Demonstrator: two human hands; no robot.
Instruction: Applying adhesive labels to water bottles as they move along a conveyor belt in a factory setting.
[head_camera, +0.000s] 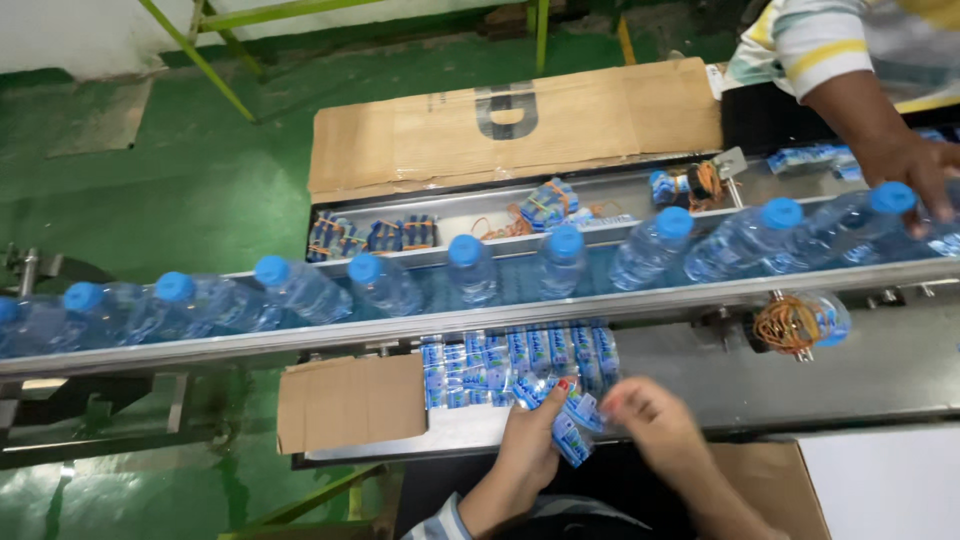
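Head view, looking down on a bottling line.

Left hand (527, 440): fingers closed on a small stack of blue-and-white labels (570, 425), held just below the metal shelf (800, 385) at the near side of the conveyor.

Right hand (655, 425): blurred, fingers bent at the right edge of the same labels; whether it pinches them or only touches cannot be told.

Spread of labels (520, 362): more of the same labels lying fanned in overlapping rows on the shelf, just above the left hand and tucked under the conveyor's near rail.

Conveyor (480, 322): a long belt crossing the view from left to right, carrying a single file of clear water bottles (470, 270) with blue caps, all upright.

Co-worker's hand (915, 165): at the far right, resting on a bottle at the end of the row; striped sleeve above it.

Far tray (470, 205): holds banded label bundles (385, 235) and loose orange rubber bands.

Rubber-band bunch (790, 322): hangs under the near rail, right of centre.

Cardboard sheet (520, 120): lies flat beyond the tray. A smaller cardboard piece (350, 400) sits left of the spread.

Floor (150, 180): green.
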